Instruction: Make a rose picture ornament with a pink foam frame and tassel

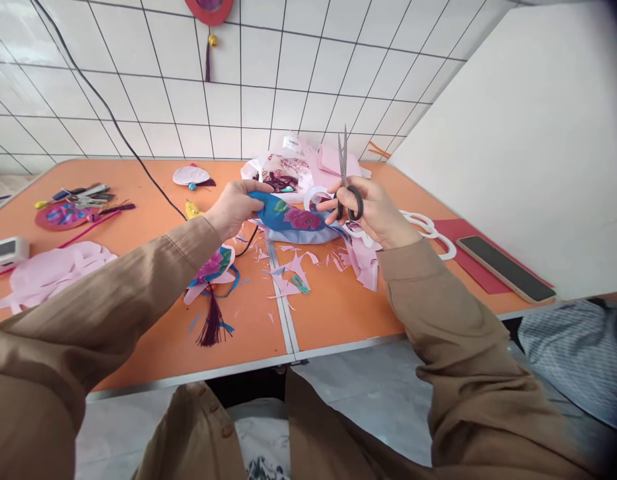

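My left hand [232,209] pinches the left end of a blue fabric piece [302,217] printed with a pink flower and a green leaf. Scissors [343,160] with black handles are in my right hand [376,208], blades pointing up, my fingers around the loops. The right fingers are close to the fabric's right end; I cannot tell whether they touch it. Below the fabric lies a pale blue cloth [303,236]. Left of it, a flowered ornament [219,265] with a dark purple tassel [212,323] rests on the table, partly behind my left sleeve.
Pink scraps [364,263] litter the orange table [338,320]. A plastic bag [288,170] stands at the back. Rightward are white rings [441,247] and a phone [506,268] on red sheets. Leftward lie pink cutouts [58,270], a tool pile [86,195] and a black cable [113,120].
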`<action>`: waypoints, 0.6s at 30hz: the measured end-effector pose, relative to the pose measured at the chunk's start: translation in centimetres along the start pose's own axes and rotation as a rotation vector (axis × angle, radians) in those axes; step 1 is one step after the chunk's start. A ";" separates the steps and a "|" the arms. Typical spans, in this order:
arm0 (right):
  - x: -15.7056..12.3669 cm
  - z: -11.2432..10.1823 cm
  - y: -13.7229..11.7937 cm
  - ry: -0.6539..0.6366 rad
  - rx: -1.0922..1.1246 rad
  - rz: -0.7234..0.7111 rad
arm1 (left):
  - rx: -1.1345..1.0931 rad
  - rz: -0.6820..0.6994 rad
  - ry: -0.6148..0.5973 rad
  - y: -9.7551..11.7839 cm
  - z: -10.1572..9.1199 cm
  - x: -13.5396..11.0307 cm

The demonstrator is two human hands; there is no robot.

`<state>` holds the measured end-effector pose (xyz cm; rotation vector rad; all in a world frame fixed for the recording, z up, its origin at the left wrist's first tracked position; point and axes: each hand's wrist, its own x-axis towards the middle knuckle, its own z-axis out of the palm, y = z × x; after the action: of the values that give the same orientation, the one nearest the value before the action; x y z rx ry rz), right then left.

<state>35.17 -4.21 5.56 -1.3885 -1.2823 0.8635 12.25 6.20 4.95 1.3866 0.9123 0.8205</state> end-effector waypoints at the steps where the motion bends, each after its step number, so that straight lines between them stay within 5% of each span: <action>1: 0.0 -0.1 0.1 -0.001 -0.009 0.006 | -0.005 0.003 -0.009 -0.1 -0.1 0.1; 6: 0.2 -1.0 0.9 -0.010 -0.053 0.087 | -0.006 0.031 -0.004 -0.2 -0.4 -0.2; 12: 0.7 -4.5 1.3 0.259 -0.178 0.146 | 0.068 0.055 0.157 -0.3 -1.2 0.5; 18: -1.2 -5.5 1.2 0.183 -0.187 0.143 | 0.055 0.026 0.275 -0.9 -1.5 1.4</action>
<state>40.51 -6.42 5.56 -1.6830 -1.1566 0.7062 11.46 8.06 4.06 1.3559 1.1372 1.0293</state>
